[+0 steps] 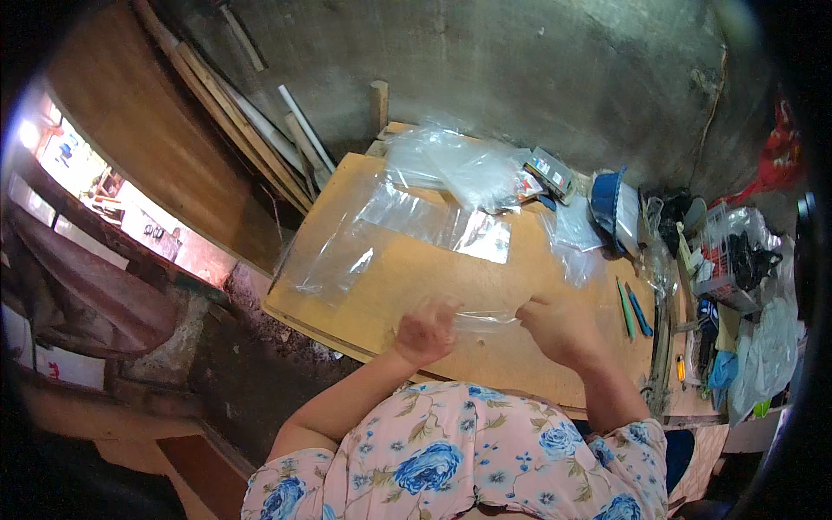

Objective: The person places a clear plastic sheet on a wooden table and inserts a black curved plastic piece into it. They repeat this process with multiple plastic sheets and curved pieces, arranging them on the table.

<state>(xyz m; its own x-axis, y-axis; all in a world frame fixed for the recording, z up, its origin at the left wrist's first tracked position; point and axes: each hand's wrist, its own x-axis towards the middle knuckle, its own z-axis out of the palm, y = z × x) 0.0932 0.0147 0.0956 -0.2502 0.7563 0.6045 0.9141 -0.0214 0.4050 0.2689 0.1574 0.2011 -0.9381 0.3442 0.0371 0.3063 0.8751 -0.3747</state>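
Low over the near part of the wooden table, a narrow, folded clear plastic bag (485,321) stretches between my two hands. My right hand (562,331) pinches its right end, fingers and thumb pressed together. At the other end my left hand (428,332) has curled fingers closed on the plastic, though its outline is a little blurred. Flat clear plastic bags (403,217) lie on the table beyond my hands, one with a shiny patch. More thin clear plastic (338,264) spreads over the left side of the tabletop.
A stack of clear bags (451,160) lies at the table's far edge, beside a small grey box (549,171) and a blue basket (608,208). Green and blue slim tools (626,308) rest to the right. Boards (234,113) lean on the left; a crowded side surface (685,394) adjoins the right.
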